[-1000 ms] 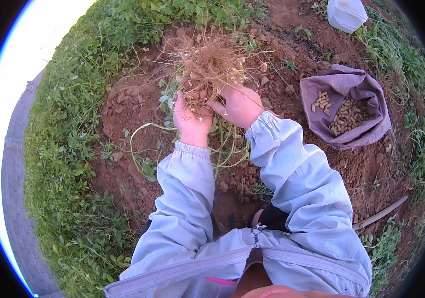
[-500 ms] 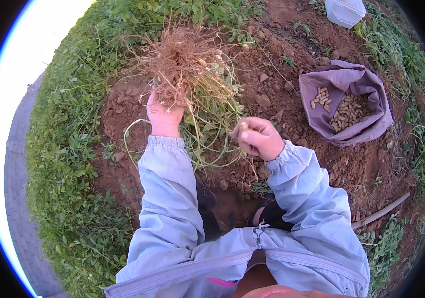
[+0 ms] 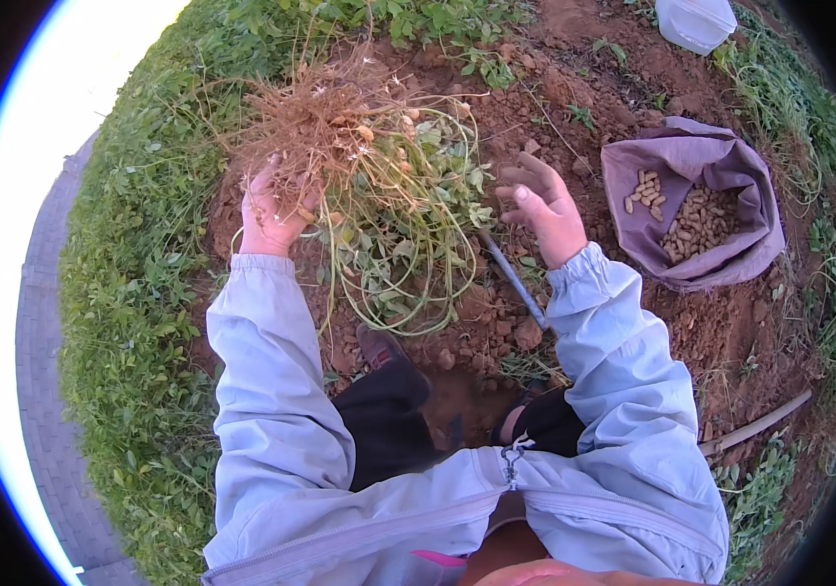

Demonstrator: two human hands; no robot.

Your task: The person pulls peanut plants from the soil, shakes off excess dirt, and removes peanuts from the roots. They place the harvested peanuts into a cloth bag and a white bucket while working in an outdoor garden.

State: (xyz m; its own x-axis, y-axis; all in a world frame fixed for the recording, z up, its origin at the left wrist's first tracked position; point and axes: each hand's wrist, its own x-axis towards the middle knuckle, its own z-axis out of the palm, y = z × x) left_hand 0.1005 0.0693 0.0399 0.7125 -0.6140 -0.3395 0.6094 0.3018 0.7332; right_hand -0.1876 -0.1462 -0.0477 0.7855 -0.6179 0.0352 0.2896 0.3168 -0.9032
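My left hand (image 3: 278,210) is closed around an uprooted peanut plant (image 3: 413,259) at its root end, with part of the fingers hidden by the tangle. Brown, stringy roots (image 3: 325,122) fan out above the wrist, and a few pale peanut pods (image 3: 366,133) hang among them. Green stems and leaves loop down to the right. Just right of the foliage, my right hand (image 3: 547,213) is raised with its fingers spread, and I see nothing in it. Farther right, a mauve cloth sack (image 3: 721,154) lies open on the soil, holding many peanuts (image 3: 699,225).
A white plastic tub (image 3: 696,24) sits at the far right. Below my right hand a grey rod (image 3: 515,281) slants across the reddish soil. A curved stick (image 3: 758,423) lies by my right elbow. Leafy plants (image 3: 134,313) grow along the left, beside a grey paved strip (image 3: 42,371).
My right hand has opened and moved up and right; the small pale thing it pinched no longer shows. My left hand has shifted left with the plant, uncovering the rod.
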